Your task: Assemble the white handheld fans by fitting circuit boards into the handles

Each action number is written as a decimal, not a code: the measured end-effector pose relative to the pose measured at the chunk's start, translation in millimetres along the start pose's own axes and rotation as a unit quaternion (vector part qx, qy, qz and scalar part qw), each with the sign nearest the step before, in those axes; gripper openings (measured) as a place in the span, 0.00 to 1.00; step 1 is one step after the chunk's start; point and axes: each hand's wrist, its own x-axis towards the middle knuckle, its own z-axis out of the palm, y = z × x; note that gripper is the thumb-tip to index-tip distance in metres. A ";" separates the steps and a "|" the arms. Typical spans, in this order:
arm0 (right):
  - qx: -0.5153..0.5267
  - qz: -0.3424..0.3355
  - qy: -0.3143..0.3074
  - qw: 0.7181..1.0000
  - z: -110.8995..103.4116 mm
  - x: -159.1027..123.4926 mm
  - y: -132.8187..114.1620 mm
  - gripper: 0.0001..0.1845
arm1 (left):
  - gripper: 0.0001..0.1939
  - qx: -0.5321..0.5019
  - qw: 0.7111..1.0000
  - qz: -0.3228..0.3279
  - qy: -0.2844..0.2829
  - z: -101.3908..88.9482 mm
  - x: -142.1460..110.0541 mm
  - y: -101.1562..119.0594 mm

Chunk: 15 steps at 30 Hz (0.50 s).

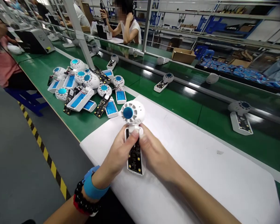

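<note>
Between my two hands is a white handheld fan (138,113) with a round head and a blue disc in its middle. Its handle is uncovered at the front, and a black circuit board (134,158) with small yellow-white parts lies in it. My left hand (121,149) grips the handle from the left, thumb pressed near the neck. From the right, my right hand (154,149) closes round the same handle, its thumb beside the other. The fan is held above a white sheet (189,155); fingers behind the handle are hidden.
Several similar fans with blue parts and loose boards form a pile (84,84) on the green bench (84,127). More fans, such as one with its board showing (241,119), lie along the dark conveyor belt (200,96). A metal post (80,34) stands behind the pile. Other people sit nearby.
</note>
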 end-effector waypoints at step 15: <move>0.209 0.204 -0.115 0.949 -10.0 1.3 12.2 0.52 | 0.32 0.169 0.985 0.009 0.040 -13.7 13.9 15.9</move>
